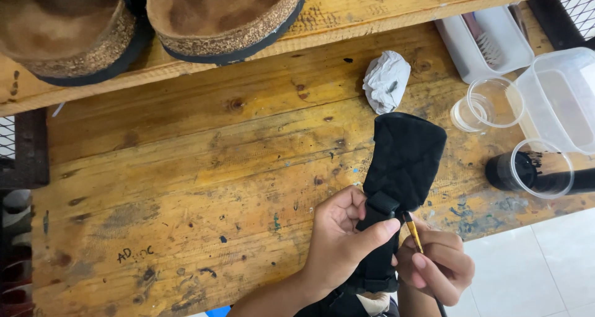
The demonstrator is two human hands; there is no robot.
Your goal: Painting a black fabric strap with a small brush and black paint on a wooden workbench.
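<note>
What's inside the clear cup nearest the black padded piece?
The clear cup seems to hold only a little clear liquid. Nothing else shows inside. Its underside and the wooden table beneath are covered.

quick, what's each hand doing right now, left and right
Left hand: closed on the strap of the black quilted piece.
Right hand: closed on a thin paintbrush, tip at the strap.

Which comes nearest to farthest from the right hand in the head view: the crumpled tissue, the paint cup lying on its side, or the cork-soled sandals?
From the right hand, which holds a fine brush:
1. Paint cup, black inside, on its side at the right table edge.
2. Crumpled tissue, beyond the black shoe part, toward the shelf.
3. Cork-soled sandals, on the upper shelf, far left.
</note>
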